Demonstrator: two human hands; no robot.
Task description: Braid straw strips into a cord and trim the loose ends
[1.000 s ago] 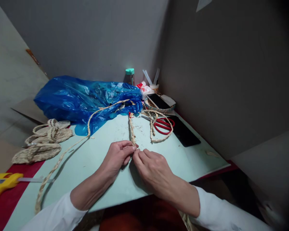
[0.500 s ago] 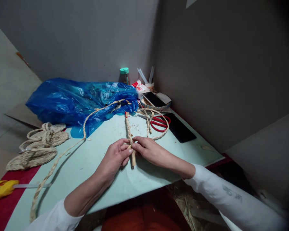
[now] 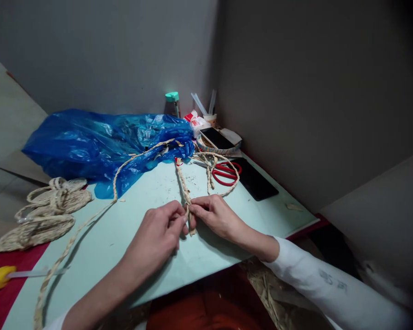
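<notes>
A short pale braid of plant fibre [image 3: 182, 178] lies on the light green table sheet, its far end tied with red. My left hand [image 3: 165, 224] pinches a strand at the braid's near end, its thumb and forefinger closed. From the other side, my right hand [image 3: 216, 215] grips the braid at the same spot between thumb and fingers. Loose strand ends [image 3: 192, 231] stick out below the fingers. Just beyond my right hand lie red-handled scissors [image 3: 226, 173] and a looped braided cord [image 3: 232, 188].
A blue plastic bag [image 3: 89, 142] fills the back left, with a long braided cord [image 3: 69, 245] running from it. Woven straw sandals [image 3: 37, 233] and a yellow glue gun [image 3: 0, 278] are at left. A black tablet-like slab [image 3: 256, 181], a phone [image 3: 216, 138] and a teal-lidded bottle [image 3: 172, 103] stand farther back.
My left hand has shifted slightly and turned, drawing a strand leftward at the braid's near end. My right hand keeps its grip. The whole view has shifted a little.
</notes>
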